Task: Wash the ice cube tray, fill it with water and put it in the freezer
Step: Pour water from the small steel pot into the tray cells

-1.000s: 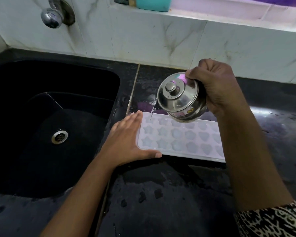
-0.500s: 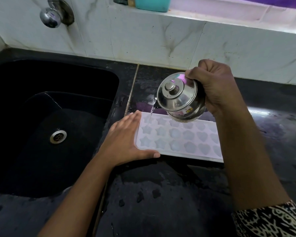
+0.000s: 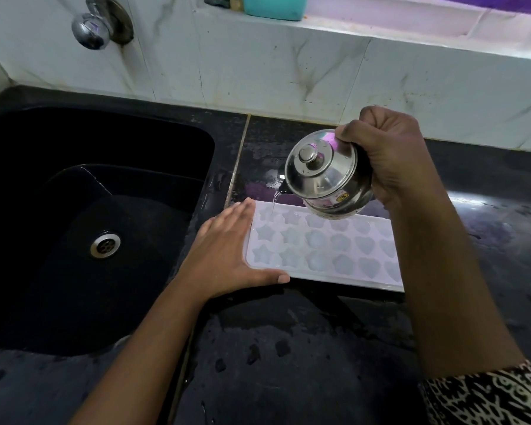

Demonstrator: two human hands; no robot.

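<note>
White plastic ice cube tray lies on the black worktop, 3 o'clock of the black sink. Flat left hand braces its end; right hand grips a tilted lidded steel pot. Pour thinly, working toward 3 o'clock.

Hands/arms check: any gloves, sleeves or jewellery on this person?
No gloves: left hand and right hand are bare, no rings or watch visible. Left forearm bare to the frame edge. Right arm wears a black-and-cream patterned sleeve.
</note>
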